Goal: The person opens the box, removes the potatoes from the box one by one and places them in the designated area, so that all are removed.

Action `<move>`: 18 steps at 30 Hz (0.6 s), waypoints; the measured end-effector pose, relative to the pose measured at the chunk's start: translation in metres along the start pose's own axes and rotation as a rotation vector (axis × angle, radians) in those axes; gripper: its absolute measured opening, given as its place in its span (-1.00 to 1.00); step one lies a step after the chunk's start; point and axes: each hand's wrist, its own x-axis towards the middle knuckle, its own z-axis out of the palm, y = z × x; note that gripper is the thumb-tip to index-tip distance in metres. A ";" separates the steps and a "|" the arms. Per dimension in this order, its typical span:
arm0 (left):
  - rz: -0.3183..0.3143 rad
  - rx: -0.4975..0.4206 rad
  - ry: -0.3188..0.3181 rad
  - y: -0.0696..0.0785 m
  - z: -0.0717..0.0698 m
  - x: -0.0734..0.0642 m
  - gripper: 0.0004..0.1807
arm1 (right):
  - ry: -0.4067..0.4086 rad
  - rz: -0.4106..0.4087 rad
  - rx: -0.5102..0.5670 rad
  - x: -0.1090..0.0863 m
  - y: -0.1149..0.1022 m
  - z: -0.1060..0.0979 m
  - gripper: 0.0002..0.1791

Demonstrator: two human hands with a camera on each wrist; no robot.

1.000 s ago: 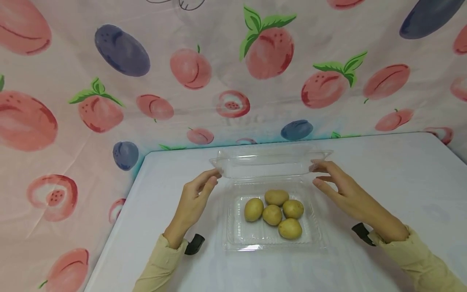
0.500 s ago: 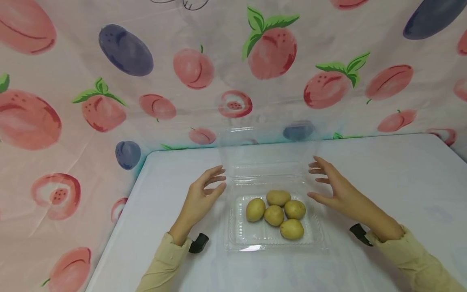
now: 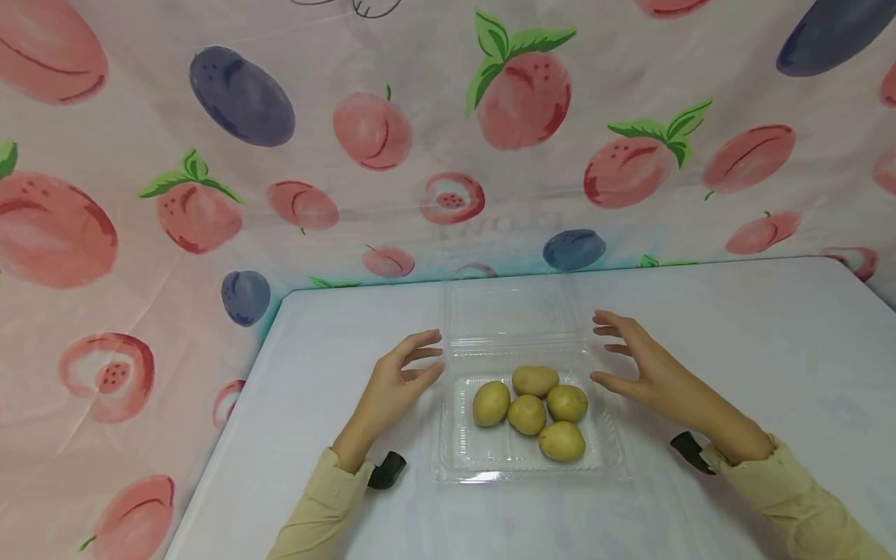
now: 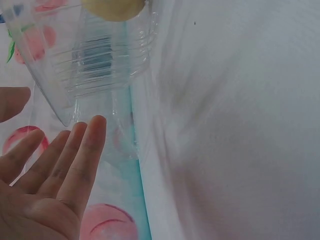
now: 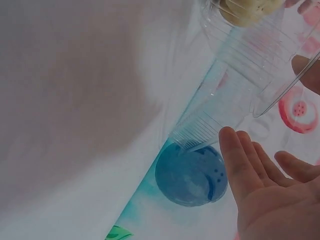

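Observation:
A clear plastic clamshell container (image 3: pixel 448 459) lies on the white table with its lid (image 3: pixel 514 307) folded back toward the wall. Several yellow potatoes (image 3: pixel 526 414) sit grouped in its base. Beside the container's left edge, near the hinge, my left hand (image 3: pixel 395 389) hovers with fingers extended and holds nothing. On the opposite side my right hand (image 3: pixel 647 365) is held up with its fingers spread apart, also holding nothing. In the left wrist view the fingertips (image 4: pixel 94 131) appear close to the clear plastic; whether they touch it I cannot tell.
Behind the white table (image 3: pixel 756 350) hangs a cloth (image 3: pixel 392 47) printed with peaches and plums. A black wrist-camera mount (image 3: pixel 387 470) shows under the left wrist, and another black mount (image 3: pixel 691 453) under the right.
The lid, earlier raised between both hands, has swung back and now lies down behind the base. The fingers have come away from it, and the left hand has shifted slightly right. The potatoes stay put.

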 end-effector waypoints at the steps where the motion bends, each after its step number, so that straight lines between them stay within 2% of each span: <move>1: -0.001 0.001 -0.002 0.000 0.000 0.000 -0.52 | -0.001 -0.007 0.005 0.000 0.000 0.000 -0.04; 9: 0.004 0.025 0.017 -0.001 -0.001 -0.001 -0.54 | 0.005 -0.063 0.009 0.002 0.004 0.002 -0.12; 18: -0.004 0.045 0.041 0.003 -0.005 -0.004 -0.59 | 0.015 -0.105 -0.074 0.005 -0.001 0.002 -0.15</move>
